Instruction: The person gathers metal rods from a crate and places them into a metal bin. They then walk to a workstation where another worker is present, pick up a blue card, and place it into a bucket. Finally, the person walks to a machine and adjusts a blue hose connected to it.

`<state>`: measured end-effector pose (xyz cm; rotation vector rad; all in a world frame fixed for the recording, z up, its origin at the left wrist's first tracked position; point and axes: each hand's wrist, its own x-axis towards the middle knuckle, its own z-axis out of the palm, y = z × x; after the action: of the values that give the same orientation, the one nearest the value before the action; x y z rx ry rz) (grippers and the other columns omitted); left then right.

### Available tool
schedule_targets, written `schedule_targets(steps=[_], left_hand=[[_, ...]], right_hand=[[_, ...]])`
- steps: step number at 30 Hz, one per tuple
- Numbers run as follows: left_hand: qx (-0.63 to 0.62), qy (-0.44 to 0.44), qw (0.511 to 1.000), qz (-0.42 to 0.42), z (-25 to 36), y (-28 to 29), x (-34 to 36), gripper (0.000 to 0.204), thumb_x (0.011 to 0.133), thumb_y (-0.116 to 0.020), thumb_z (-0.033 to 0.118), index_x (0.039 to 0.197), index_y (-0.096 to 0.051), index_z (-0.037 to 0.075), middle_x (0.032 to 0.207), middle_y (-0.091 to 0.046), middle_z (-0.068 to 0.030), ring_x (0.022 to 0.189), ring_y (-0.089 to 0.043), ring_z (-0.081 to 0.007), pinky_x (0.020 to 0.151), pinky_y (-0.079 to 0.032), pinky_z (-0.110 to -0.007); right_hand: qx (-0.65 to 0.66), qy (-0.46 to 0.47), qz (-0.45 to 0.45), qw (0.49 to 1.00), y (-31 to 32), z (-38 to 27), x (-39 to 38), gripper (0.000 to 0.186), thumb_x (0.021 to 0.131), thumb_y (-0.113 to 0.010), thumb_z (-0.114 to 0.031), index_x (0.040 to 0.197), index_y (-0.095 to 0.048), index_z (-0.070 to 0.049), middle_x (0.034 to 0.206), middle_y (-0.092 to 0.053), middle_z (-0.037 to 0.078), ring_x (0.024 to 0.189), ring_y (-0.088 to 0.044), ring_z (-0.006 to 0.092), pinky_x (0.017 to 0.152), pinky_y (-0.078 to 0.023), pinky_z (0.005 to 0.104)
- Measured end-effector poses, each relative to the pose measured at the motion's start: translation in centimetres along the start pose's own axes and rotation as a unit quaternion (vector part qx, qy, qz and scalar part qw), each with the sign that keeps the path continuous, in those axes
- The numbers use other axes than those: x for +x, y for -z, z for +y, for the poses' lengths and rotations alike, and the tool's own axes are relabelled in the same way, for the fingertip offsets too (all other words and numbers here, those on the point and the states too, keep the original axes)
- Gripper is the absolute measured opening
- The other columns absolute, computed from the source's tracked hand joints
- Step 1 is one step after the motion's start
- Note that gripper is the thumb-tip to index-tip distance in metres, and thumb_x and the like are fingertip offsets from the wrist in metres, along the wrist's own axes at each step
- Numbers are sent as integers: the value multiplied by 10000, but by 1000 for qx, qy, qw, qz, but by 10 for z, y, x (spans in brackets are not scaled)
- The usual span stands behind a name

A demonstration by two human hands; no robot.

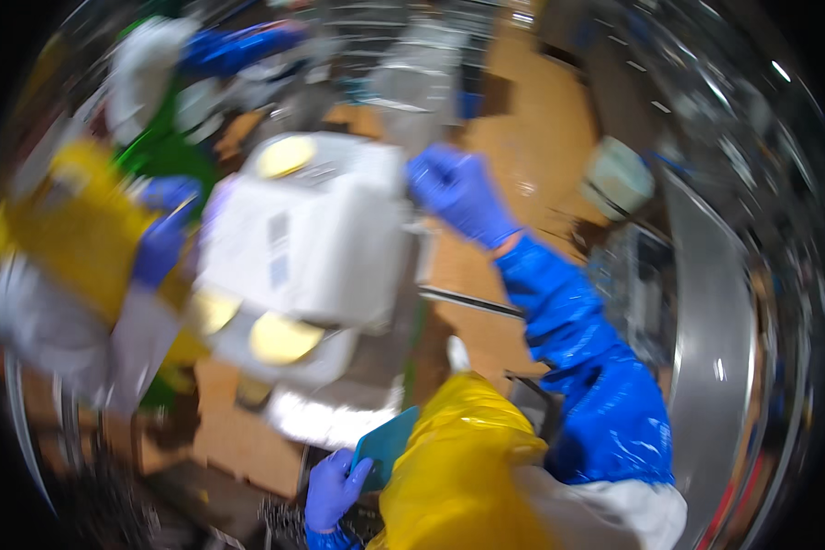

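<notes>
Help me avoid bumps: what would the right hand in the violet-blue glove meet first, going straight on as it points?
Probably the large white boxy stack, just ahead of the right hand; blur leaves any gap unclear.

The right hand (460,191) curls ahead, arm (568,335) outstretched — the left hand (335,493) grips low.

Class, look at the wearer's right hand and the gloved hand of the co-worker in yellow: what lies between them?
In the head view, a white box lies between the right hand and the co-worker's hand.
</notes>
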<state>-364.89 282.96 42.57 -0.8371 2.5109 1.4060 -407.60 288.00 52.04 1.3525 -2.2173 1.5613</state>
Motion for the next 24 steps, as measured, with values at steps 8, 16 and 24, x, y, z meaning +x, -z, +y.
schedule_targets(steps=[8, 16, 24], left_hand=[[121, -162, 973, -109, 162, -137, 232, 261, 881, -619, 316, 822, -623, 61, 783, -620, -158, 694, -599, -350, 622, -460, -425], [143, -142, 977, -64, 281, -193, 464, 224, 862, -645, 252, 855, -613, 31, 774, -569, -151, 701, -576, -314, 639, -461, -380], [-40, 10, 999, -14, 284, -175, 692, 239, 922, -604, 191, 945, -628, -46, 786, -654, -44, 712, -572, -111, 667, -479, -278]], right_hand=[[-232, -443, -365, 785, 127, 365, -299, 424, 836, -527, -431, 1023, -679, -83, 1064, -660, 157, 975, -625, 350, 834, -498, 463], [-21, -505, -42, 862, 267, 538, -283, 350, 847, -540, -375, 890, -692, -63, 835, -683, 159, 778, -654, 322, 723, -502, 420], [-53, -431, 291, 853, 501, 807, -71, 61, 870, -603, -78, 918, -632, -54, 819, -628, 32, 713, -600, 141, 588, -490, 281]])
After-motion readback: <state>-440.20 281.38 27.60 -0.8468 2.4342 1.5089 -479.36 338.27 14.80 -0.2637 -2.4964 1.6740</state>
